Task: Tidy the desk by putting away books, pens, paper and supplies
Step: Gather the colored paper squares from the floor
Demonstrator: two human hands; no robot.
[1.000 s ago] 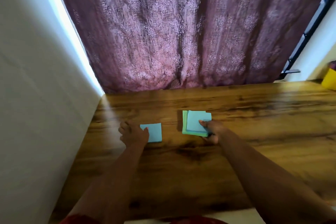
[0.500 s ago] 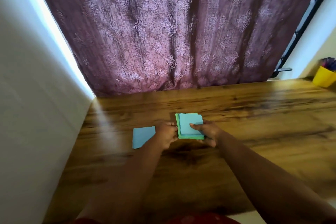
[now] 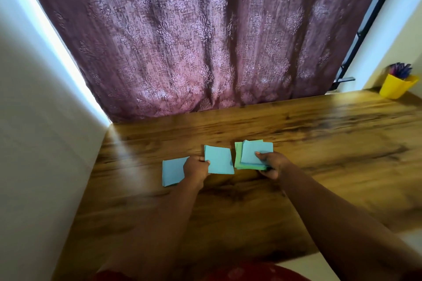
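Note:
My right hand (image 3: 271, 164) holds a small stack of square paper notes (image 3: 253, 154), blue sheets on top of green ones, with the thumb pressed on the top sheet. My left hand (image 3: 196, 170) pinches a single blue note (image 3: 219, 163) by its left edge, just left of the stack. Another blue note (image 3: 172, 172) lies flat on the wooden desk (image 3: 228, 212), partly hidden behind my left hand.
A yellow cup (image 3: 396, 86) with several pens stands at the desk's far right corner. A maroon patterned curtain (image 3: 205, 41) hangs behind the desk. A white wall (image 3: 34, 143) borders the desk on the left.
My left hand went from the lying blue note to the stack and now holds one blue sheet, drawn a little left of the stack. My right hand kept holding the stack.

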